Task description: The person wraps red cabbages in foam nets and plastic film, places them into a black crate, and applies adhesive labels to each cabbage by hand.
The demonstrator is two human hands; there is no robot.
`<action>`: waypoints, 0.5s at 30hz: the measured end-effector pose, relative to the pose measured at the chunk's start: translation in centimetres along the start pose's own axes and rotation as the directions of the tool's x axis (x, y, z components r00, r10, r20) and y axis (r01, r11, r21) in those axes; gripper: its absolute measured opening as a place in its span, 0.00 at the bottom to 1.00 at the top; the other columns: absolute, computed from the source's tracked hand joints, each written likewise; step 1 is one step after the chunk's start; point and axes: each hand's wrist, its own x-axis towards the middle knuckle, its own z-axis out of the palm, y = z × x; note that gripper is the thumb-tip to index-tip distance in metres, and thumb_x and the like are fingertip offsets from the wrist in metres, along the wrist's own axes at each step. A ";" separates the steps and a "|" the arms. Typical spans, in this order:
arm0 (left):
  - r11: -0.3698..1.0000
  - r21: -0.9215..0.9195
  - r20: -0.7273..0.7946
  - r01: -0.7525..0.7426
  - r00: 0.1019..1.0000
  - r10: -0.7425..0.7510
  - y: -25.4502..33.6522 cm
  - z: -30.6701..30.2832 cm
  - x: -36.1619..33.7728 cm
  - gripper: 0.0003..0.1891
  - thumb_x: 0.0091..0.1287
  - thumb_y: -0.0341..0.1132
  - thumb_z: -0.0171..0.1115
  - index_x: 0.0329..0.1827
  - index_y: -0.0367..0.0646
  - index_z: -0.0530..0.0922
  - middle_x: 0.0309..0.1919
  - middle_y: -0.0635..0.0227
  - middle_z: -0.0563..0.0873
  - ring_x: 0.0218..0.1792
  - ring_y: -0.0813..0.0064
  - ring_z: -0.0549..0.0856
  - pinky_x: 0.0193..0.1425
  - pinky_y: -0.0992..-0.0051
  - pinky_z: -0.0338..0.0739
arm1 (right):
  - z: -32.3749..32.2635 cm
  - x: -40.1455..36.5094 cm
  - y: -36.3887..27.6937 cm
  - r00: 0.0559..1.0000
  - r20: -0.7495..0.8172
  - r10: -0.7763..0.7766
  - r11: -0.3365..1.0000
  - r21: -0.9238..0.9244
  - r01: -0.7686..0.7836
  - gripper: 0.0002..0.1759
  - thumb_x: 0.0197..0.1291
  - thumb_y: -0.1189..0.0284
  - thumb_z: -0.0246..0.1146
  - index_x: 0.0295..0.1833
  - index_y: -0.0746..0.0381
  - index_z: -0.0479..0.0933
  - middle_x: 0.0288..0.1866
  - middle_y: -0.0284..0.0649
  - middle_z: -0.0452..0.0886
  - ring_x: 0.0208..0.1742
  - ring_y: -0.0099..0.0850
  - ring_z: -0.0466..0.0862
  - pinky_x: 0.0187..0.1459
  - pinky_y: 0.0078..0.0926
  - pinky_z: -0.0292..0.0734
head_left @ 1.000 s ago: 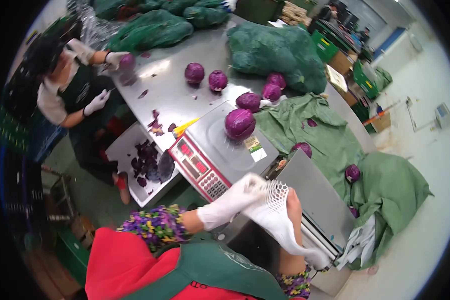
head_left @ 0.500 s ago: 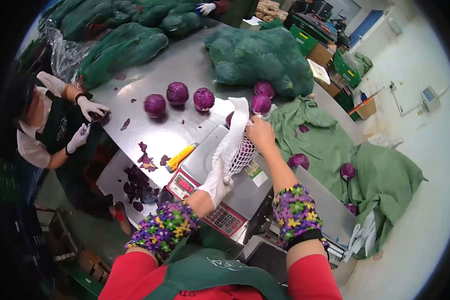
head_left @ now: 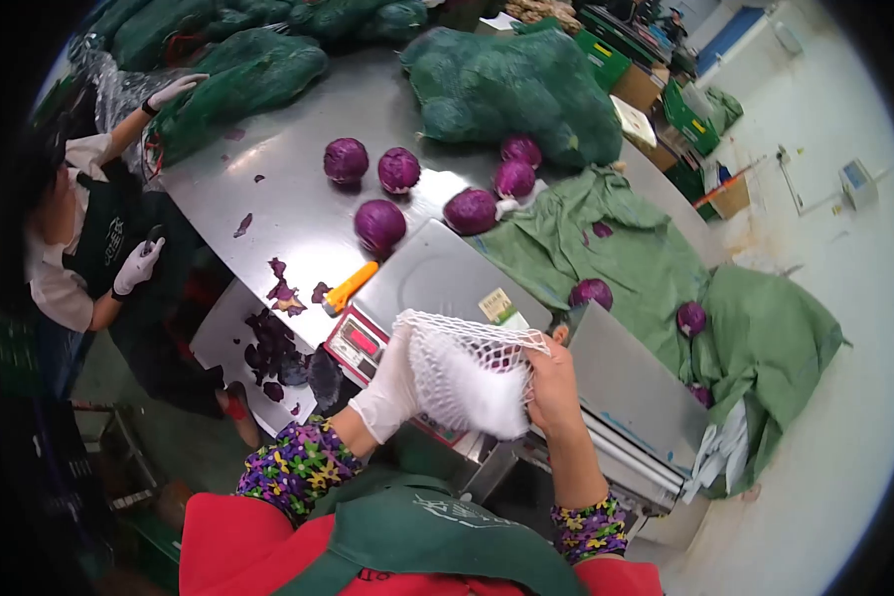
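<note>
A white mesh net sleeve (head_left: 467, 372) is stretched between my two hands, just in front of the scale. My left hand (head_left: 392, 392), in a white glove, is closed on its left side; the mesh hides some fingertips. My bare right hand (head_left: 554, 387) pinches the opposite edge. White material shows bunched within the mesh, and I see no purple there. Behind the net lies the metal plate of the digital scale (head_left: 432, 278), with a printed label (head_left: 497, 305) on it. Two red cabbages, one round (head_left: 379, 224) and one longer (head_left: 470, 211), sit just beyond the plate.
More red cabbages (head_left: 346, 161) rest on the steel table (head_left: 268, 209). An orange-yellow cutter (head_left: 351, 288) lies beside the scale. Green net sacks (head_left: 512, 94) stand behind; green cloth (head_left: 596, 228) covers the right. A co-worker (head_left: 89, 219) stands left, near a bin of purple trimmings (head_left: 268, 348).
The net has come toward me and spread wider; purple showed through it before. One cabbage has shifted right, toward the scale. The co-worker's one hand now reaches up to a green sack.
</note>
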 end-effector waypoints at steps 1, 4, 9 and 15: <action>0.999 -0.015 -0.006 -0.031 1.000 0.031 -0.6 -0.1 -0.3 0.30 0.72 0.56 0.38 0.59 0.37 0.72 0.54 0.53 0.80 0.55 0.56 0.79 0.64 0.57 0.71 | -1.0 -1.1 -0.3 0.995 0.040 0.086 0.994 0.062 -0.088 0.09 0.64 0.79 0.51 0.41 0.66 0.78 0.34 0.33 0.82 0.24 0.14 0.74 0.19 0.13 0.62; 0.998 0.064 0.047 -0.001 0.999 -0.002 -2.3 1.2 -3.0 0.26 0.70 0.49 0.44 0.54 0.33 0.75 0.48 0.51 0.82 0.47 0.57 0.83 0.59 0.58 0.77 | -3.9 -4.0 -1.0 0.983 0.080 0.167 0.981 0.091 -0.174 0.07 0.64 0.77 0.53 0.40 0.64 0.78 0.34 0.32 0.81 0.26 0.15 0.74 0.26 0.13 0.65; 0.995 0.097 0.155 0.013 0.987 -0.028 -7.1 3.9 -5.4 0.18 0.64 0.45 0.52 0.39 0.38 0.79 0.35 0.57 0.85 0.35 0.63 0.85 0.43 0.64 0.82 | -9.6 -10.8 -1.0 0.955 0.265 0.135 0.975 0.134 -0.175 0.20 0.66 0.64 0.58 0.58 0.63 0.69 0.49 0.37 0.77 0.44 0.21 0.76 0.45 0.21 0.72; 0.933 0.340 0.077 -0.120 0.992 0.099 -19.7 8.5 -3.2 0.09 0.66 0.36 0.58 0.43 0.40 0.78 0.36 0.67 0.83 0.38 0.76 0.82 0.47 0.75 0.77 | -15.5 -18.6 -1.9 0.961 0.170 0.218 0.750 0.601 -0.276 0.29 0.69 0.56 0.49 0.70 0.60 0.60 0.64 0.42 0.71 0.62 0.34 0.74 0.64 0.35 0.69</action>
